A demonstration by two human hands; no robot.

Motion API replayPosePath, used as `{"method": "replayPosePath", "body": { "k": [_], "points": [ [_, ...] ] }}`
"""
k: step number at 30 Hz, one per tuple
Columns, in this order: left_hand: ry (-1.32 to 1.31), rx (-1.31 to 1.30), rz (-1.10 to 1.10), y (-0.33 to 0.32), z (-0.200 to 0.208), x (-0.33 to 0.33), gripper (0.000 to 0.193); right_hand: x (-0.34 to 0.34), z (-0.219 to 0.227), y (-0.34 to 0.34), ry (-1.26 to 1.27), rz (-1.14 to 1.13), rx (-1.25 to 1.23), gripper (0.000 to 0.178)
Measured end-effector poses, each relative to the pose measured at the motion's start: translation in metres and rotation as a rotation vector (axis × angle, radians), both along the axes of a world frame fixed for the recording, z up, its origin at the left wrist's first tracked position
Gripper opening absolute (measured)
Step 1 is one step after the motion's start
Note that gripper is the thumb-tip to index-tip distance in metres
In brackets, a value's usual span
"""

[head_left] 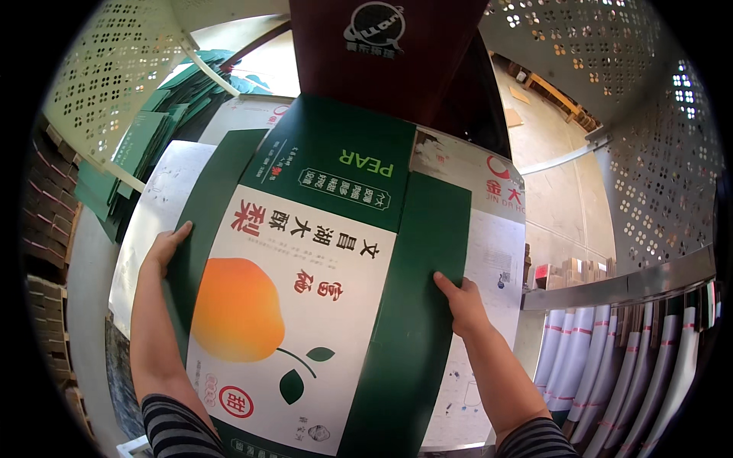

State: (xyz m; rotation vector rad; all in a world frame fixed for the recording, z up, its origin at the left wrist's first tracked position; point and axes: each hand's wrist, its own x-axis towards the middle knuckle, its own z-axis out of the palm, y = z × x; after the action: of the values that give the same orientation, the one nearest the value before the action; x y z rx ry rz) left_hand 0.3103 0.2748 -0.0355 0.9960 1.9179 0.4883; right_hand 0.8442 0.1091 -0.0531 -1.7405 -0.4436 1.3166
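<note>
A large flat carton blank [347, 305], green and white with a printed orange-yellow pear, lies before me on a white worktop. My left hand [166, 246] grips its left green flap, thumb on top and the other fingers mostly hidden beneath the edge. On the opposite side, my right hand [462, 304] holds the right green flap the same way, thumb pressed on the face and fingers out of sight. The blank's far edge meets the foot of a dark red machine panel [385, 65]. Its near end runs out of view at the bottom.
Perforated metal guards [603, 69] flank the machine on both sides. Green cardboard sheets [137, 153] are piled beyond the left one. Several white rolls [611, 366] stand at the lower right under a metal rail [626, 282]. Brown stacked cardboard [50, 305] lines the far left.
</note>
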Motion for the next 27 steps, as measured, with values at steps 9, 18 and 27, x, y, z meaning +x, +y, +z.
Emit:
{"method": "replayPosePath", "body": {
  "k": [9,18,27],
  "points": [
    [0.162,0.09,-0.155,0.0,0.006,0.003,0.071,-0.003,-0.005,0.004,-0.005,0.02,0.067,0.046],
    [0.04,0.127,-0.012,-0.013,0.036,0.033,0.063,0.009,-0.015,0.012,-0.134,0.022,0.087,0.048],
    [-0.033,0.122,0.037,-0.007,0.018,0.029,0.063,0.018,-0.012,0.016,-0.087,0.086,-0.012,0.063]
  ]
}}
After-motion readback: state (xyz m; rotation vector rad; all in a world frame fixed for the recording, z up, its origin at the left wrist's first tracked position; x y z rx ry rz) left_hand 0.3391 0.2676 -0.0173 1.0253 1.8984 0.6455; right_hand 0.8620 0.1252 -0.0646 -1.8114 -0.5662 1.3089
